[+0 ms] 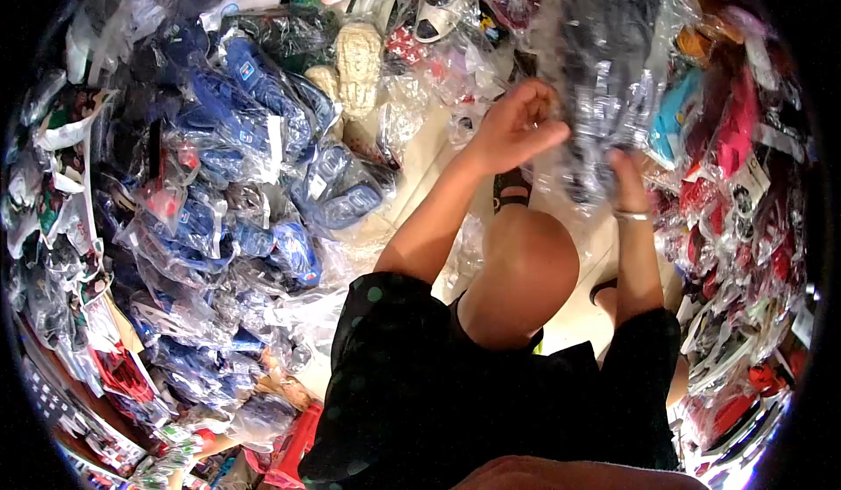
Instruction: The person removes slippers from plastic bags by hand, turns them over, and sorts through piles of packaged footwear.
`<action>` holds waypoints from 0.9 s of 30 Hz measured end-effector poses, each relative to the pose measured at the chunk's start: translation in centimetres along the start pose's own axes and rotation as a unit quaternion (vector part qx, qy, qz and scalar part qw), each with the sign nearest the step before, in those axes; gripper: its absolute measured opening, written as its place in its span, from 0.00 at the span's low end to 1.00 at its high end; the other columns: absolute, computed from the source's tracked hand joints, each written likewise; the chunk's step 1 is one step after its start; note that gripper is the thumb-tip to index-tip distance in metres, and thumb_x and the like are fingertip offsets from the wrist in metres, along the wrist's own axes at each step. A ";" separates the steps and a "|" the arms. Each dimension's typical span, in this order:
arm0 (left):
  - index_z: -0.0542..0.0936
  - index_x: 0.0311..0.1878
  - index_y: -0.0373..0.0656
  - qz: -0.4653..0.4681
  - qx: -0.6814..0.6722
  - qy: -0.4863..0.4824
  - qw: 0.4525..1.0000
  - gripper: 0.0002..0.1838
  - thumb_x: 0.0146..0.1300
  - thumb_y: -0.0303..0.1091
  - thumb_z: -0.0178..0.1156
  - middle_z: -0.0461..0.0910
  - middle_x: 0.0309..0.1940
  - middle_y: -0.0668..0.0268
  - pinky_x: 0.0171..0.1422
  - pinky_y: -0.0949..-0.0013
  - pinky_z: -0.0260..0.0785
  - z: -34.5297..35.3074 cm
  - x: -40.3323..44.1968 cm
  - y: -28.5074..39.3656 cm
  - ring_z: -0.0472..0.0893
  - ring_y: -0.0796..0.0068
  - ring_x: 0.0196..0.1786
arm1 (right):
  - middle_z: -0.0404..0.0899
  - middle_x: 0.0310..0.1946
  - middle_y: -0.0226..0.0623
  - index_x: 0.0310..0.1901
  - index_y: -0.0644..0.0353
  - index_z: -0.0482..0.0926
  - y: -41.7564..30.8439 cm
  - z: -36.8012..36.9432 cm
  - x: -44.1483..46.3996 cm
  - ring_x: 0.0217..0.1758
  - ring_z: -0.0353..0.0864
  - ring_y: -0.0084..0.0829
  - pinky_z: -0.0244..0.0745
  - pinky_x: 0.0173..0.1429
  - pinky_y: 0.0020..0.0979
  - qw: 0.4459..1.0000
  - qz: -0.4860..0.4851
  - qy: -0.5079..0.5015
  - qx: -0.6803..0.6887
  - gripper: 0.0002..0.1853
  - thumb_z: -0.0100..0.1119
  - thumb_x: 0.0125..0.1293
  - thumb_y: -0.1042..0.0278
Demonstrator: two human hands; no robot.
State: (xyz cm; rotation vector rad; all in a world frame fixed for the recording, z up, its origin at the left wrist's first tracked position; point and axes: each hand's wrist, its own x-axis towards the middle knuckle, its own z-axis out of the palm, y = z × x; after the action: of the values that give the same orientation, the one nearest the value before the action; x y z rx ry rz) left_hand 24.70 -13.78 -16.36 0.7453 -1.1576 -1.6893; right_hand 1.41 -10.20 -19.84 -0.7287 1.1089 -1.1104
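Note:
A large clear plastic bag (604, 78) with dark items inside stands in front of me at the upper right, slightly blurred. My left hand (526, 122) is at the bag's left edge, its fingers curled and thumb stretched toward the plastic; a gap shows between thumb and fingers. On the bag's lower right side is my right hand (629, 182), with a band at the wrist. Its fingers are partly hidden and blurred against the plastic.
Blue slippers in clear bags (263, 131) are heaped on the left. Beige footwear (359, 70) and a white shoe (444, 1) lie at the top. Red and pink wrapped items (718, 218) pile up on the right. My bent knee (530, 271) is below the hands.

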 end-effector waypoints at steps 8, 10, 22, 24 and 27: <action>0.59 0.63 0.50 -0.228 -0.122 0.534 0.805 0.29 0.60 0.43 0.55 0.63 0.59 0.60 0.58 0.50 0.64 -23.8 -8.0 -14.1 0.64 0.61 0.61 | 0.72 0.45 0.32 0.57 0.63 0.64 1.2 -18.9 -15.2 0.46 0.71 0.28 0.65 0.55 0.30 0.956 0.105 0.223 -0.159 0.34 0.63 0.51 0.57; 0.58 0.64 0.50 -0.257 -0.141 0.581 0.759 0.30 0.59 0.44 0.55 0.57 0.63 0.60 0.59 0.45 0.60 -28.8 -9.9 -16.7 0.59 0.60 0.64 | 0.72 0.44 0.31 0.57 0.63 0.64 1.4 -21.2 -20.6 0.45 0.70 0.27 0.65 0.54 0.30 0.941 0.139 0.241 -0.191 0.35 0.64 0.50 0.55; 0.70 0.54 0.46 -0.108 -0.339 0.624 0.696 0.19 0.62 0.41 0.51 0.70 0.52 0.61 0.64 0.39 0.47 -34.0 -7.8 -16.2 0.67 0.66 0.57 | 0.69 0.51 0.34 0.61 0.60 0.60 3.6 -22.4 -33.9 0.50 0.69 0.31 0.66 0.53 0.33 0.946 0.214 0.184 -0.158 0.44 0.63 0.49 0.40; 0.74 0.41 0.46 -0.028 -0.394 0.609 0.688 0.14 0.59 0.45 0.57 0.75 0.37 0.64 0.58 0.42 0.56 -34.3 -8.2 -15.7 0.70 0.68 0.49 | 0.70 0.50 0.34 0.61 0.60 0.60 3.3 -21.8 -33.3 0.50 0.69 0.31 0.66 0.53 0.34 0.948 0.222 0.175 -0.144 0.42 0.63 0.50 0.42; 0.75 0.45 0.54 -0.023 -0.478 0.535 0.697 0.14 0.57 0.45 0.61 0.75 0.41 0.70 0.55 0.54 0.60 -35.0 -8.2 -14.3 0.72 0.72 0.42 | 0.70 0.50 0.35 0.61 0.60 0.60 3.2 -20.2 -31.9 0.50 0.70 0.32 0.67 0.53 0.34 0.949 0.229 0.179 -0.126 0.40 0.62 0.51 0.45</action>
State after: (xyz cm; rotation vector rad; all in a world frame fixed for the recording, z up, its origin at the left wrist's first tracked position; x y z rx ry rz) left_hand 52.71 -17.27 -42.83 0.8201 0.5666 -1.2290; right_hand -18.16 22.20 -18.94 -0.4341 1.6552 -0.7207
